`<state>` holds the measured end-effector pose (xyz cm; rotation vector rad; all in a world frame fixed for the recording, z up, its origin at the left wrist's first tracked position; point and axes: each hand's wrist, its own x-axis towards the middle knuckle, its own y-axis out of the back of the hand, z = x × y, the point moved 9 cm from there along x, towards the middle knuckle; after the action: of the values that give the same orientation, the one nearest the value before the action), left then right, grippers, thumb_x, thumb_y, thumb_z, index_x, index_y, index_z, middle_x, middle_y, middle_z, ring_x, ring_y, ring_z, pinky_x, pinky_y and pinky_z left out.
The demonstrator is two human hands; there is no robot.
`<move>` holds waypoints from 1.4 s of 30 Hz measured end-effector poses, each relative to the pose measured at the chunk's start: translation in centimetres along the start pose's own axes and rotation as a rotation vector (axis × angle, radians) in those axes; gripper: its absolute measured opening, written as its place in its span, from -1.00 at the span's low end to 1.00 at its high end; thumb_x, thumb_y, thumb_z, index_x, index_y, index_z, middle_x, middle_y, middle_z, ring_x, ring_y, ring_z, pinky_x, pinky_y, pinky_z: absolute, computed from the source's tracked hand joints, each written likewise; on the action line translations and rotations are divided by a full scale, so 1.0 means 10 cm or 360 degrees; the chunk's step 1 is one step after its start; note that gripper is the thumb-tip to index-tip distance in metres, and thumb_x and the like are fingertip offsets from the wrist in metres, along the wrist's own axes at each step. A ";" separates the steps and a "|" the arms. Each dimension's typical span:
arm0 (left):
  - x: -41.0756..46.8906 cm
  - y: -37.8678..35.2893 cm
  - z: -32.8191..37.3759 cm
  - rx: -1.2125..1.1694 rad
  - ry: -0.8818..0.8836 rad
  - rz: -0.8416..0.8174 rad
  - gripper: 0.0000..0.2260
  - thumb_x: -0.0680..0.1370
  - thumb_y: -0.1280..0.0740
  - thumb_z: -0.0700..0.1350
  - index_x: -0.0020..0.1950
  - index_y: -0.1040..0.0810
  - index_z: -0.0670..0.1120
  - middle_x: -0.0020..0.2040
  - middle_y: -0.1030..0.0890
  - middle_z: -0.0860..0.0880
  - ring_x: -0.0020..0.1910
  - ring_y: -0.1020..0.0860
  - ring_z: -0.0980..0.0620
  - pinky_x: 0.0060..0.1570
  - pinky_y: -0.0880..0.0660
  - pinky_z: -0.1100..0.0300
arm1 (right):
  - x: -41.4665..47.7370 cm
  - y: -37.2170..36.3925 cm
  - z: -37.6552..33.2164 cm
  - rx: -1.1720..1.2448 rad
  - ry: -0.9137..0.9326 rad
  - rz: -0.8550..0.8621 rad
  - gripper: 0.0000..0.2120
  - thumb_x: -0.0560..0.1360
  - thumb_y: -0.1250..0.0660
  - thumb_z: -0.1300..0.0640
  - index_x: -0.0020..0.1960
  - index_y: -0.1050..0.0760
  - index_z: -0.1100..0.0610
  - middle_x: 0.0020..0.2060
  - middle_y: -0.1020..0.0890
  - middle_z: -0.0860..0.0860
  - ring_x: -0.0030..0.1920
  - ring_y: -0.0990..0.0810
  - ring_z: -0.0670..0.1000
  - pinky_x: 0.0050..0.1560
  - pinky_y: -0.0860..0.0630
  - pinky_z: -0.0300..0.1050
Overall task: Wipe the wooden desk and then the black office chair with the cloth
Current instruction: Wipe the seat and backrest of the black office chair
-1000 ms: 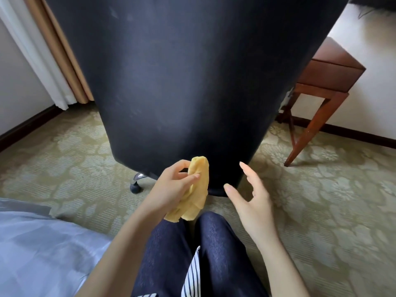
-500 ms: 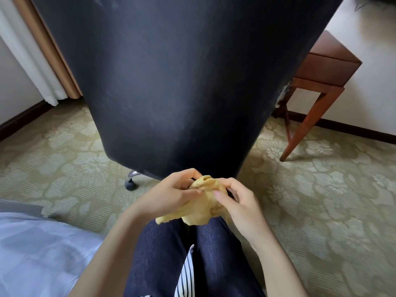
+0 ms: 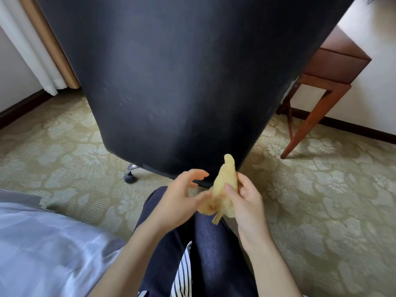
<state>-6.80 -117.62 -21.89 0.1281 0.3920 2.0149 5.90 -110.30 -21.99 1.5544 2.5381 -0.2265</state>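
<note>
Patterned olive carpet (image 3: 321, 221) fills the floor. The right hand (image 3: 246, 202) pinches the crumpled yellow cloth (image 3: 226, 176) upright, just below the backrest of the black office chair (image 3: 182, 82). The left hand (image 3: 175, 200) hovers beside it with loose fingers, and blur hides whether it touches. Bunched like this, the cloth could slip or wipe poorly. The chair seat is hidden, and the reddish wooden desk (image 3: 336, 63) is cut off.

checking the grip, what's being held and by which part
The right hand grips the yellow cloth around its middle, thumb across the front. The left hand is blurred beside its lower end; whether it holds cannot be told.
</note>
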 end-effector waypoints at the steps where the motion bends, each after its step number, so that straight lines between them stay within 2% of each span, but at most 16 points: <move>1: -0.03 -0.11 0.01 -0.0050 -0.0025 -0.0110 -0.63 0.49 -0.41 -0.11 0.27 -0.47 0.10 0.20 -0.55 0.16 0.14 -0.51 0.26 0.04 -0.41 0.45 | 0.00 -0.02 -0.04 0.0016 0.0039 -0.0037 -0.66 0.55 -0.25 0.33 0.24 -0.49 0.02 0.02 -0.68 -0.01 0.05 -0.64 -0.02 0.12 -0.57 -0.03; 4: -0.08 -0.21 0.09 -0.0127 -0.0158 -0.0096 -0.54 0.52 -0.39 -0.20 0.38 -0.41 0.07 0.21 -0.57 0.17 0.16 -0.52 0.25 0.17 -0.47 0.26 | -0.04 -0.13 -0.16 -0.0180 0.0253 -0.0150 -0.63 0.54 -0.28 0.26 0.16 -0.49 -0.20 0.04 -0.66 -0.15 0.11 -0.59 -0.17 0.13 -0.53 -0.16; 6: -0.10 -0.22 0.18 -0.0294 -0.0230 -0.0047 -0.62 0.55 -0.32 -0.27 0.33 -0.46 0.01 0.13 -0.62 0.10 0.10 -0.59 0.14 0.11 -0.53 0.20 | -0.08 -0.11 -0.27 -0.0551 0.0499 0.0004 -0.65 0.50 -0.34 0.15 0.09 -0.48 -0.31 0.04 -0.58 -0.26 0.16 -0.43 -0.29 0.20 -0.43 -0.19; 8: -0.11 -0.22 0.24 -0.0528 -0.0252 -0.0048 -0.75 0.58 -0.26 -0.31 0.21 -0.51 -0.07 0.02 -0.65 0.01 0.02 -0.63 0.04 0.04 -0.56 0.18 | -0.16 -0.12 -0.43 -0.0928 0.0811 0.0201 -0.70 0.44 -0.42 0.06 0.08 -0.52 -0.27 0.13 -0.47 -0.25 0.21 -0.30 -0.22 0.25 -0.35 -0.14; 10: -0.12 -0.24 0.26 -0.0671 -0.0231 -0.0076 -0.75 0.58 -0.24 -0.33 0.19 -0.50 -0.07 0.02 -0.64 -0.03 0.04 -0.63 -0.01 0.04 -0.56 0.17 | -0.14 -0.13 -0.43 -0.0919 0.0879 0.0200 -0.74 0.40 -0.44 0.00 0.06 -0.55 -0.20 0.27 -0.37 -0.18 0.32 -0.25 -0.13 0.31 -0.30 -0.08; 14: -0.09 -0.21 0.23 -0.0365 -0.0143 -0.0076 -0.63 0.51 -0.27 -0.34 0.24 -0.47 0.00 0.24 -0.43 0.06 0.17 -0.49 0.03 0.13 -0.52 0.13 | 0.04 -0.21 -0.03 0.0197 0.0181 -0.0178 -0.64 0.38 -0.47 0.01 0.13 -0.48 -0.15 0.32 -0.45 -0.02 0.29 -0.47 0.03 0.23 -0.47 0.13; 17: -0.04 -0.15 0.20 0.0058 -0.0102 -0.0117 -0.65 0.48 -0.33 -0.22 0.21 -0.46 0.09 0.48 -0.17 0.19 0.31 -0.31 0.04 0.25 -0.37 0.08 | -0.02 -0.38 0.36 0.0944 -0.0440 -0.0232 -0.50 0.39 -0.35 -0.08 0.31 -0.46 0.02 0.12 -0.62 0.12 0.06 -0.63 0.10 -0.01 -0.57 0.00; 19: -0.02 -0.19 0.14 0.0423 -0.0073 -0.0266 -0.61 0.52 -0.31 -0.11 0.32 -0.40 0.16 0.53 -0.08 0.24 0.38 -0.22 0.01 0.33 -0.23 0.08 | -0.12 -0.46 0.58 0.1119 -0.0698 -0.0168 -0.50 0.44 -0.26 -0.16 0.25 -0.53 0.11 0.06 -0.65 0.15 0.01 -0.66 0.11 0.00 -0.53 0.01; 21: 0.00 -0.15 0.01 0.0496 -0.0048 -0.0334 -0.59 0.55 -0.29 -0.07 0.39 -0.37 0.16 0.52 -0.17 0.20 0.42 -0.23 0.07 0.36 -0.21 0.18 | -0.13 -0.45 0.70 0.1102 -0.0687 -0.0013 -0.50 0.49 -0.21 -0.19 0.27 -0.50 0.11 0.03 -0.67 0.11 -0.02 -0.67 0.08 -0.04 -0.52 -0.03; 24: 0.05 0.16 -0.20 0.0359 0.0004 -0.0127 -0.59 0.57 -0.27 -0.12 0.40 -0.38 0.12 0.47 -0.31 0.15 0.42 -0.24 0.20 0.18 -0.10 0.57 | 0.04 -0.23 0.33 0.0561 -0.0068 0.0321 -0.45 0.44 -0.26 -0.19 0.41 -0.33 -0.11 0.24 -0.53 -0.09 0.24 -0.51 -0.04 0.18 -0.41 -0.14; 25: 0.07 0.30 -0.28 0.0330 0.0042 -0.0017 -0.57 0.58 -0.26 -0.13 0.43 -0.34 0.12 0.49 -0.26 0.15 0.44 -0.19 0.24 0.14 -0.01 0.66 | 0.11 -0.18 0.03 0.0098 0.0349 0.0396 -0.52 0.49 -0.26 -0.14 0.39 -0.30 -0.21 0.32 -0.46 -0.12 0.33 -0.41 -0.07 0.28 -0.33 -0.18; 27: 0.15 0.55 -0.37 0.0305 0.0063 0.0156 -0.51 0.58 -0.25 -0.18 0.49 -0.27 0.10 0.54 -0.16 0.11 0.48 -0.10 0.22 0.16 0.08 0.69 | 0.14 -0.34 -0.54 -0.0878 0.1324 0.0474 -0.58 0.56 -0.23 0.08 0.39 -0.29 -0.14 0.39 -0.39 -0.02 0.37 -0.32 -0.04 0.36 -0.21 -0.22; 30: 0.36 0.80 -0.40 0.0338 0.0061 0.0234 -0.42 0.58 -0.21 -0.27 0.54 -0.13 0.08 0.57 0.01 0.10 0.55 0.05 0.04 0.47 0.04 0.26 | 0.26 -0.88 -0.85 -0.1767 0.2401 0.0463 -0.59 0.53 -0.29 0.27 0.30 -0.45 -0.08 0.27 -0.51 0.00 0.21 -0.40 0.06 0.13 -0.35 -0.03; 33: 0.58 0.97 -0.34 0.0450 0.0036 0.0290 -0.31 0.54 -0.20 -0.32 0.56 0.01 0.10 0.57 0.14 0.09 0.55 0.15 -0.08 0.47 -0.05 -0.07 | 0.42 -1.25 -0.73 -0.2106 0.3057 0.0186 -0.62 0.50 -0.37 0.24 0.22 -0.56 -0.13 0.23 -0.56 -0.10 0.19 -0.43 0.00 0.08 -0.35 -0.05; 37: 0.89 1.18 -0.34 0.0682 -0.0045 0.0388 -0.16 0.46 -0.23 -0.36 0.55 0.18 0.10 0.56 0.24 0.02 0.54 0.18 -0.13 0.46 -0.02 -0.08 | 0.69 -1.60 -0.36 -0.2342 0.3389 -0.0321 -0.76 0.48 -0.37 0.20 0.08 -0.65 -0.04 0.18 -0.61 -0.08 0.20 -0.52 -0.01 0.21 -0.32 -0.04; 42: 1.10 1.22 -0.53 0.0970 -0.0152 0.0338 -0.08 0.43 -0.17 -0.39 0.46 0.37 0.20 0.56 0.27 0.02 0.55 0.17 -0.06 0.46 0.04 -0.06 | 1.15 -2.00 0.18 -0.2901 0.3154 -0.0395 -0.74 0.44 -0.37 0.10 0.12 -0.63 0.00 0.10 -0.64 -0.10 0.21 -0.55 -0.05 0.33 -0.23 -0.03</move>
<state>-23.59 -114.09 -23.77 0.6637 0.9544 2.0232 -17.01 -109.69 -25.27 0.1487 1.2714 3.4249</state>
